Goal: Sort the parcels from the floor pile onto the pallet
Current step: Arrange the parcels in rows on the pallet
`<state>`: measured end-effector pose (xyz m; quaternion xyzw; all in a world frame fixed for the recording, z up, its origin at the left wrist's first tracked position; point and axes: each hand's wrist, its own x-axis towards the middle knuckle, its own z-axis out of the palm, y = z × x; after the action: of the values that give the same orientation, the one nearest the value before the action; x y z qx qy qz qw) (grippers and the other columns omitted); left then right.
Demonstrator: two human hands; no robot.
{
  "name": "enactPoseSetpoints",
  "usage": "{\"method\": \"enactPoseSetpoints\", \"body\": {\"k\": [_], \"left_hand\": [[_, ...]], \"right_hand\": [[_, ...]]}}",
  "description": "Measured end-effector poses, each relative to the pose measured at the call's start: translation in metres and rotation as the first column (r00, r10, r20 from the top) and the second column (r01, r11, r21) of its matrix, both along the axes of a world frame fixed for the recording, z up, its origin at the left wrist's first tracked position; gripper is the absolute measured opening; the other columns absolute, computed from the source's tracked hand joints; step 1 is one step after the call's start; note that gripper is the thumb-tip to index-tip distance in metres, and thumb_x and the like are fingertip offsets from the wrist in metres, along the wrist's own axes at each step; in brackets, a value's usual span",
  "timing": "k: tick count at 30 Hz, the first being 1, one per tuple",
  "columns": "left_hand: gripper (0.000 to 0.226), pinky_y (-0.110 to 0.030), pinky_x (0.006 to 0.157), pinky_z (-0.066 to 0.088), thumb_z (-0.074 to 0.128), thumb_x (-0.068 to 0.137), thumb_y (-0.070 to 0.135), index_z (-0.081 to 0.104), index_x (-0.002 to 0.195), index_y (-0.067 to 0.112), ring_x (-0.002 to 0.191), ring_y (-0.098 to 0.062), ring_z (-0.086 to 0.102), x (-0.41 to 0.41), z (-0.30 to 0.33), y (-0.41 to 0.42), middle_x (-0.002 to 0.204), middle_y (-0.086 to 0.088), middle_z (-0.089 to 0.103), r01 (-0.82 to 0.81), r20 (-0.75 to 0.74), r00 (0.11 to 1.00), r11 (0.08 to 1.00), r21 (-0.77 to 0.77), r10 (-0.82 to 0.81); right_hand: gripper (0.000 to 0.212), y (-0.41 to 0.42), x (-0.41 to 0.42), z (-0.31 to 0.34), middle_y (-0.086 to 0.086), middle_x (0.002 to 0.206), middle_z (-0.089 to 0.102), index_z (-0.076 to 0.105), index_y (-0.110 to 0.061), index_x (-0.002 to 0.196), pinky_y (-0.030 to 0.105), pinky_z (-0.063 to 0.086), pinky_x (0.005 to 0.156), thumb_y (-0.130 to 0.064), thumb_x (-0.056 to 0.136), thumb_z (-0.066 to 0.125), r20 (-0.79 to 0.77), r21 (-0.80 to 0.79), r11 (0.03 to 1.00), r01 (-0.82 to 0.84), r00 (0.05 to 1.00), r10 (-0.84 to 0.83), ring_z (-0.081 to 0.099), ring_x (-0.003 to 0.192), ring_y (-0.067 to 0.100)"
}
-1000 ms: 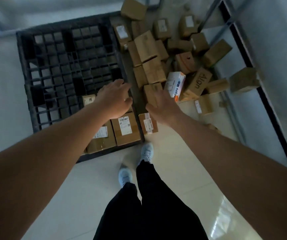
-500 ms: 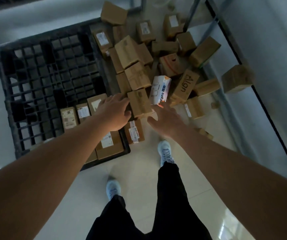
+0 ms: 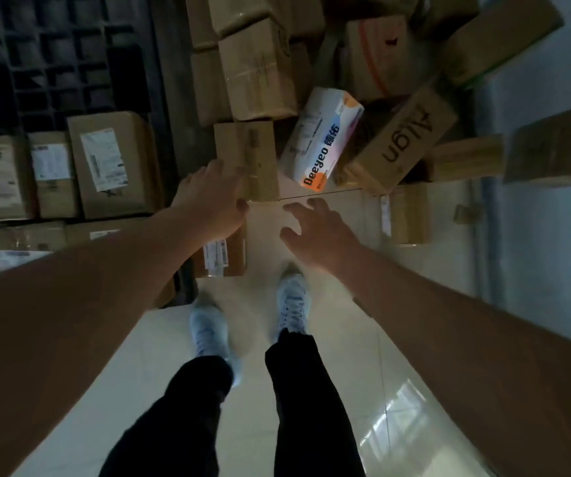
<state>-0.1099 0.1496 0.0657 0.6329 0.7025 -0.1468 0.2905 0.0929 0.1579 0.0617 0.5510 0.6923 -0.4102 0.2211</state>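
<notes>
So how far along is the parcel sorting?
Early. A few labelled boxes sit on the pallet. The left hand touches a brown box; the right hand is empty. Most of the pile is still on the floor.

The left hand (image 3: 213, 197) touches a small brown cardboard parcel (image 3: 247, 156) beside the black plastic grid pallet (image 3: 53, 63), while the right hand (image 3: 315, 228) hovers spread above the glossy cream floor tiles (image 3: 260, 339).

Dim, soft-focus wide-angle picture: glare streaks the glossy floor (image 3: 394, 418) at lower right, the black pallet (image 3: 53, 60) far from it sinks into shadow, shoes (image 3: 292, 301) motion-blurred, edges bowed.
</notes>
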Motion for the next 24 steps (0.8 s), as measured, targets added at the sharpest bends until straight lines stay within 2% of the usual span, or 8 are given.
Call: {"method": "enactPoseSetpoints", "body": {"k": [9,12,14,16,18,20,21,24], "left_hand": [[0.067,-0.063,0.104,0.043,0.056,0.099,0.04,0.014,0.15,0.036,0.131,-0.042,0.049,-0.025,-0.166,0.011,0.148,-0.019,0.037,-0.074,-0.042,0.996,0.997,-0.008,0.073],[0.076,-0.067,0.111,0.038,0.057,0.1,0.041,0.003,0.154,0.039,0.136,-0.047,0.044,-0.03,-0.213,0.014,0.153,-0.024,0.033,-0.166,-0.016,0.986,0.985,-0.036,0.166],[0.079,-0.064,0.104,0.045,0.057,0.1,0.04,0.0,0.154,0.042,0.13,-0.048,0.048,-0.033,-0.239,0.017,0.152,-0.026,0.033,-0.223,0.047,0.973,0.973,-0.056,0.226],[0.08,-0.052,0.09,0.053,0.059,0.1,0.035,0.001,0.154,0.045,0.117,-0.045,0.055,-0.034,-0.257,0.019,0.148,-0.025,0.034,-0.288,0.154,0.942,0.954,-0.08,0.297],[0.081,-0.042,0.081,0.05,0.06,0.1,0.031,0.005,0.158,0.04,0.111,-0.042,0.057,-0.034,-0.267,0.02,0.15,-0.025,0.031,-0.337,0.227,0.91,0.938,-0.078,0.346],[0.074,-0.043,0.087,0.046,0.062,0.101,0.032,0.016,0.159,0.03,0.119,-0.042,0.051,-0.032,-0.274,0.02,0.151,-0.016,0.035,-0.334,0.251,0.914,0.942,0.022,0.319],[0.071,-0.041,0.087,0.046,0.063,0.101,0.034,0.018,0.156,0.033,0.12,-0.037,0.047,-0.031,-0.274,0.019,0.145,-0.005,0.039,-0.34,0.262,0.913,0.938,0.068,0.312],[0.061,-0.026,0.07,0.039,0.065,0.098,0.034,0.028,0.144,0.044,0.116,-0.027,0.043,-0.027,-0.263,0.019,0.113,0.017,0.032,-0.476,0.338,0.84,0.876,0.082,0.425]], "right_hand": [[0.053,0.035,-0.03,-0.154,0.009,0.162,0.028,0.039,-0.043,0.155,0.045,0.039,0.111,-0.048,0.103,0.049,-0.071,-0.056,0.998,-0.001,0.997,-0.003,0.038,0.143,0.038],[0.044,0.049,-0.039,-0.194,0.008,0.15,0.037,0.051,-0.041,0.147,0.036,0.044,0.103,-0.045,0.103,0.053,-0.134,-0.083,0.993,0.085,0.986,-0.096,0.05,0.132,0.033],[0.034,0.055,-0.042,-0.216,0.006,0.139,0.045,0.061,-0.036,0.136,0.029,0.053,0.092,-0.041,0.102,0.056,-0.18,-0.143,0.97,0.197,0.959,-0.221,0.059,0.117,0.026],[0.021,0.056,-0.048,-0.232,0.003,0.128,0.055,0.065,-0.03,0.121,0.014,0.051,0.062,-0.034,0.101,0.059,-0.221,-0.243,0.92,0.308,0.906,-0.361,0.063,0.096,0.017],[0.007,0.051,-0.055,-0.242,0.0,0.105,0.061,0.064,-0.026,0.105,0.01,0.039,0.043,-0.026,0.1,0.059,-0.243,-0.29,0.856,0.428,0.832,-0.499,0.058,0.076,0.011],[0.01,0.044,-0.06,-0.247,-0.005,0.083,0.055,0.057,-0.025,0.092,0.011,0.034,0.04,-0.018,0.099,0.055,-0.276,-0.299,0.784,0.545,0.737,-0.617,0.05,0.064,0.007],[0.01,0.04,-0.06,-0.248,-0.006,0.078,0.052,0.054,-0.024,0.092,0.014,0.034,0.042,-0.017,0.099,0.053,-0.288,-0.307,0.745,0.592,0.688,-0.666,0.048,0.061,0.006],[0.011,0.028,-0.058,-0.239,-0.004,0.083,0.051,0.047,-0.022,0.103,0.024,0.037,0.053,-0.012,0.1,0.051,-0.326,-0.336,0.626,0.704,0.536,-0.779,0.046,0.064,0.009]]}}
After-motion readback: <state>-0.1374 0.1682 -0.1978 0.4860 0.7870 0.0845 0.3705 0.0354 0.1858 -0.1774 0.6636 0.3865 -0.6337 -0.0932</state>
